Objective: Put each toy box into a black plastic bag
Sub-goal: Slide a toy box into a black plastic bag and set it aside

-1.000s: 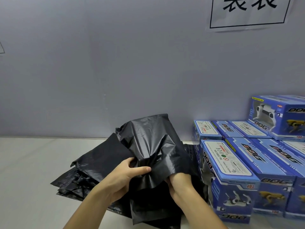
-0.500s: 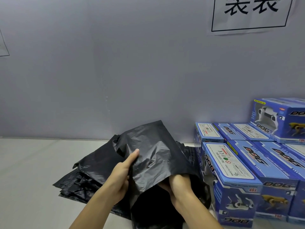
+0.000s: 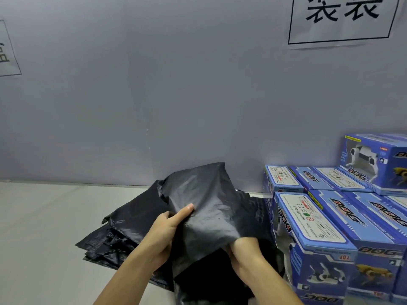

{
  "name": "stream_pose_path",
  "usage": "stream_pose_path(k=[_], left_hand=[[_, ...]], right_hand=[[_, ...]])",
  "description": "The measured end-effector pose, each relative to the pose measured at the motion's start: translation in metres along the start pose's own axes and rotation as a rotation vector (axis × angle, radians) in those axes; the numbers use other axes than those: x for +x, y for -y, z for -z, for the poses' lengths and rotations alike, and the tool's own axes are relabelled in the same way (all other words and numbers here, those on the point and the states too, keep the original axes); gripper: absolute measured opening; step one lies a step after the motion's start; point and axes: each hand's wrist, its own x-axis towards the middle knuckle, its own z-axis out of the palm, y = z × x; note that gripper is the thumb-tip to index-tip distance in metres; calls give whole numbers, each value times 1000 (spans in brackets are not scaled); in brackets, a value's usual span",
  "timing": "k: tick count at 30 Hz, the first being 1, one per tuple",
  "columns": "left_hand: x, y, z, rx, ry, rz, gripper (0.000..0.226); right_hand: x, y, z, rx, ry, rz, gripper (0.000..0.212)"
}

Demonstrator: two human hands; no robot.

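A black plastic bag (image 3: 204, 208) is lifted off a flat pile of black bags (image 3: 123, 234) on the table. My left hand (image 3: 165, 234) grips the bag's left edge, thumb on top. My right hand (image 3: 246, 254) is pushed into the bag's mouth from below, its fingers hidden under the plastic. Several blue toy boxes marked DOG stand at the right; the nearest toy box (image 3: 312, 243) is just right of my right hand.
A light table (image 3: 44, 227) runs along a grey wall (image 3: 176, 84). One more blue box (image 3: 374, 161) is stacked on the back row at the far right. Paper signs hang on the wall at upper right (image 3: 341, 20) and far left (image 3: 6, 49).
The bag has spread out from a crumpled bunch into a smoother sheet. My left hand shifted its hold along the edge, and my right hand went further under the plastic.
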Motion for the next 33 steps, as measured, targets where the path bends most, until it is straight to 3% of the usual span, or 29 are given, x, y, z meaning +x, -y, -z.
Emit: stream_pose_path(k=[1, 4, 6, 8, 11, 13, 15, 17, 19, 21, 22, 25, 30, 33], left_hand=[[2, 1, 1, -5, -29, -15, 79], [5, 2, 7, 64, -171, -37, 61], [9, 1, 14, 152, -257, -68, 56], [10, 0, 18, 189, -279, -104, 46], [9, -2, 23, 307, -319, -184, 43], [9, -3, 26, 425, -374, -268, 50], [7, -5, 27, 497, -416, -397, 51], [3, -8, 26, 570, -426, -578, 39], [-2, -12, 24, 651, -394, -757, 24], [-7, -17, 22, 680, -304, -870, 7], [-9, -19, 22, 694, -234, -891, 8], [-11, -21, 22, 866, -18, -823, 39], [-9, -19, 32, 1185, 88, -577, 45], [-9, -18, 41, 1212, 155, -420, 41]], right_hand=[[-2, 4, 0, -36, 16, 3, 34], [-4, 19, 5, -595, 82, 38, 28], [-12, 29, 12, -947, 184, 58, 38], [-25, 46, 14, -1144, 273, 95, 38], [-43, 73, 18, -1169, 558, 127, 37], [-53, 90, 22, -1006, 652, 214, 35], [-54, 97, 25, -771, 585, 402, 32], [-46, 96, 30, -673, 416, 645, 23], [-35, 86, 32, -745, 257, 805, 29], [-26, 74, 32, -866, 209, 840, 40], [-23, 68, 32, -928, 212, 835, 45], [-13, 51, 33, -1123, 255, 748, 51], [-7, 38, 42, -1253, 287, 622, 40], [-5, 35, 44, -1242, 276, 619, 33]])
